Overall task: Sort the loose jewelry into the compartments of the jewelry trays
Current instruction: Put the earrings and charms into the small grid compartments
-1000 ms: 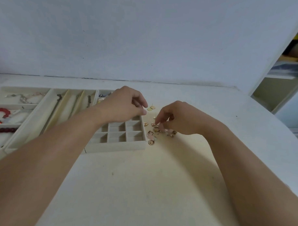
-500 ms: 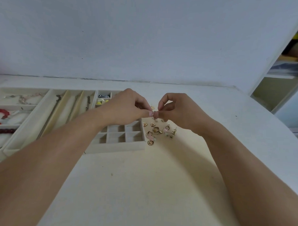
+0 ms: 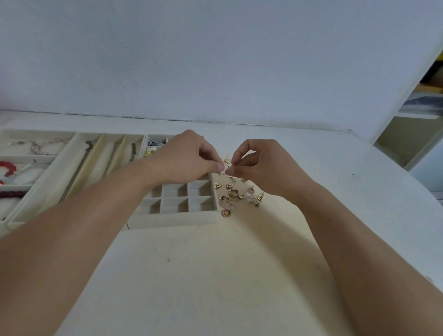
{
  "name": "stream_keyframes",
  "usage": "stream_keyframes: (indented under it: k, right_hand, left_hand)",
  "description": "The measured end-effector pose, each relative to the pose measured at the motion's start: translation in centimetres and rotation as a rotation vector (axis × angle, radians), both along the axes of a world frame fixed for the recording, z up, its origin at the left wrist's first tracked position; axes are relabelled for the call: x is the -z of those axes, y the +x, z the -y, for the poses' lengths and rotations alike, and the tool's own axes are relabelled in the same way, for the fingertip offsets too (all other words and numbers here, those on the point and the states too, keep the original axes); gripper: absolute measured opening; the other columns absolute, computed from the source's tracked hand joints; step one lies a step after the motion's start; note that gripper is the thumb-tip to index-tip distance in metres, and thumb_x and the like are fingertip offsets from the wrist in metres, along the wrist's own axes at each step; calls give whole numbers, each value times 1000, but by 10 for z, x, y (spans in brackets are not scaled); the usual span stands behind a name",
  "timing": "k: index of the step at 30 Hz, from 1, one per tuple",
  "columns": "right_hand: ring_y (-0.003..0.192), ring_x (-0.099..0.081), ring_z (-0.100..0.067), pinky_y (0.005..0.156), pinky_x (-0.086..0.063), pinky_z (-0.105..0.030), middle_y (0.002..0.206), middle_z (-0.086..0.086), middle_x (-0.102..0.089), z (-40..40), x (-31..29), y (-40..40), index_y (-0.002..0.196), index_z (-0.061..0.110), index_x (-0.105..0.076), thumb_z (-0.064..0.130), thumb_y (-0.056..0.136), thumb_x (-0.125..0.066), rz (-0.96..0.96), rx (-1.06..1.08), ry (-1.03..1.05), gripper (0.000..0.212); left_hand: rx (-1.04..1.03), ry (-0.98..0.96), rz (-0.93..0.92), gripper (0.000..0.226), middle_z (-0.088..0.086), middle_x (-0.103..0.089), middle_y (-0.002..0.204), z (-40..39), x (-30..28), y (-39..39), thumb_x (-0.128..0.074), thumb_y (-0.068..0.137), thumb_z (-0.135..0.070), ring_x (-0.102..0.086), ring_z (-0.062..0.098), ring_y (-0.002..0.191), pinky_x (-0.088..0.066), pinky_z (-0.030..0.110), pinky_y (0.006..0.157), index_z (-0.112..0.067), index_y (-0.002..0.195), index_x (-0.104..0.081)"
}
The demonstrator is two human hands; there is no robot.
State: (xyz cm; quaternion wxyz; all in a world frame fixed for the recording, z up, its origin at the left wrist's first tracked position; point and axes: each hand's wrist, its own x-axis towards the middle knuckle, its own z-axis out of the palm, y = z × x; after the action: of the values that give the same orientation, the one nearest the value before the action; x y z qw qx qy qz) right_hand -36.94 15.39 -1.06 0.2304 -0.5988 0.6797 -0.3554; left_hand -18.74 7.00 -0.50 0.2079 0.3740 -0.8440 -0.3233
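Left tray: red bead bracelets. Middle: chains. Grid tray compartments look empty. Left hand and right hand both pinch one tiny gold piece over the earring pile. Risk: it slips, drops back into the pile. Cream table, white wall, shelving at right.

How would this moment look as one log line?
left hand: pinching earring | right hand: pinching same | loose earrings: beside grid tray
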Motion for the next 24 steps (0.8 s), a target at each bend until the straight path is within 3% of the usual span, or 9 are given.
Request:
stream_keyframes:
  k: [3, 7, 13, 17, 21, 24]
  right_hand:
    - [55, -63, 1, 44, -39, -10, 75, 12, -75, -2, -1, -7, 76, 29, -75, 29, 74, -89, -206, -32, 92, 14]
    - [55, -56, 10, 45, -34, -7, 86, 16, -73, -2, 5, -7, 92, 35, -79, 40, 72, -88, -409, -44, 216, 22]
    - [54, -56, 6, 44, -34, -8, 90, 13, -74, 1, 9, -4, 96, 32, -81, 31, 80, -82, -460, -86, 213, 16]
    - [68, -63, -5, 56, -43, -18, 94, 10, -72, 2, 10, -1, 100, 31, -78, 29, 87, -75, -505, -100, 216, 13]
    - [76, -67, -12, 68, -53, -26, 93, 7, -75, 2, 10, 1, 97, 27, -78, 27, 94, -68, -559, -109, 193, 11]
    - [78, -67, -12, 74, -54, -30, 90, 11, -74, 2, 10, 2, 97, 30, -79, 26, 92, -69, -581, -95, 158, 11]
  left_hand:
    - [-40, 14, -34, 7, -14, -68, 68, 3, -1, 1, -77, 86, -26, -53, -7, 47, -38, 18, 53, -24, 80, -79]
    - [-88, 3, -40, 5, -8, -75, 84, 7, -2, 4, -77, 86, -27, -67, 5, 78, -50, 22, 71, -24, 83, -79]
    - [-91, 18, -56, 5, -8, -77, 85, 10, -3, 6, -78, 86, -26, -71, 7, 84, -55, 26, 77, -22, 83, -79]
    - [-84, 27, -24, 4, -10, -76, 88, 9, -3, 5, -77, 87, -28, -70, 13, 90, -56, 33, 84, -26, 84, -79]
    - [-67, 26, -17, 5, -21, -73, 81, 11, -1, 5, -76, 87, -27, -69, 7, 89, -55, 27, 81, -25, 82, -78]
    - [-70, 25, -23, 5, -15, -75, 84, 13, -1, 5, -77, 87, -27, -70, 8, 88, -55, 27, 80, -25, 83, -79]
